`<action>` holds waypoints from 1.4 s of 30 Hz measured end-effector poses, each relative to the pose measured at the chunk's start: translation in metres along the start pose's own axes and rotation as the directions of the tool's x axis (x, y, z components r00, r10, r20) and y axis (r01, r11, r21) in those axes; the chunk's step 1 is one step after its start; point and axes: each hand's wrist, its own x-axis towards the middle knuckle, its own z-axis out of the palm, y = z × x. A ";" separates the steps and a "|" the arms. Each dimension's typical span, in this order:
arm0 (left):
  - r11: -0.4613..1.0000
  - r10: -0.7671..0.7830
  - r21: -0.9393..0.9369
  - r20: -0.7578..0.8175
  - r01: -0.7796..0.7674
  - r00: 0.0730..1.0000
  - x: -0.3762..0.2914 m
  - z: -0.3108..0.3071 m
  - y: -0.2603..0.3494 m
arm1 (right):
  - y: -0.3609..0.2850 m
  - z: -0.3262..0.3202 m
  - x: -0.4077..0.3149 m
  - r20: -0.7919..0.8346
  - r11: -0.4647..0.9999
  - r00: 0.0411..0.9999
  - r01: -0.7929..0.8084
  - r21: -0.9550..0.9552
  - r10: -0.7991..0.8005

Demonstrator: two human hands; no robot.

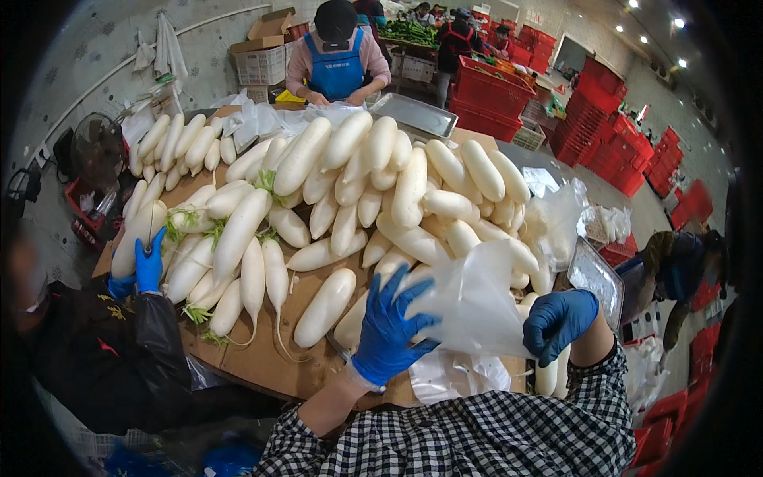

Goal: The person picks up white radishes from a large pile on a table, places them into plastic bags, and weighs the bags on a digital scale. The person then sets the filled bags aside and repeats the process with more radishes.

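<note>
My left hand point(396, 331), in a blue glove, has its fingers spread beside a clear plastic bag point(477, 292); some fingertips lie at or behind the film, and I cannot tell whether they touch it. Closed on the bag's right edge is my right hand point(560, 325), also gloved in blue. Beyond them, a large pile of white radishes point(411, 188) covers much of the table. One radish point(326, 307) lies left of my left hand on the brown board. More flat plastic bags point(459, 377) lie under my hands at the table's near edge.
At the left a co-worker's gloved hands point(149, 259) hold a radish and a tool. Another person in a blue apron point(337, 65) stands across the table. Metal trays point(414, 114) lie at the far edge and right. Red crates point(492, 89) are stacked beyond.
</note>
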 end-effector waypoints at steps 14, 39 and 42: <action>0.359 -0.835 -0.709 0.047 0.607 0.549 -0.082 0.031 -0.036 | -0.011 -0.271 0.253 -0.964 0.740 0.124 -0.621 -0.259 -0.233; -0.699 -0.576 -0.651 0.758 0.297 0.305 -0.089 -0.007 -0.036 | 0.174 0.037 0.138 -0.797 0.700 0.602 -0.551 -0.454 -0.043; -0.442 -0.738 -0.757 0.612 0.481 0.285 -0.100 0.006 -0.028 | 0.186 0.045 0.100 -0.730 0.624 0.668 -0.634 -0.457 0.144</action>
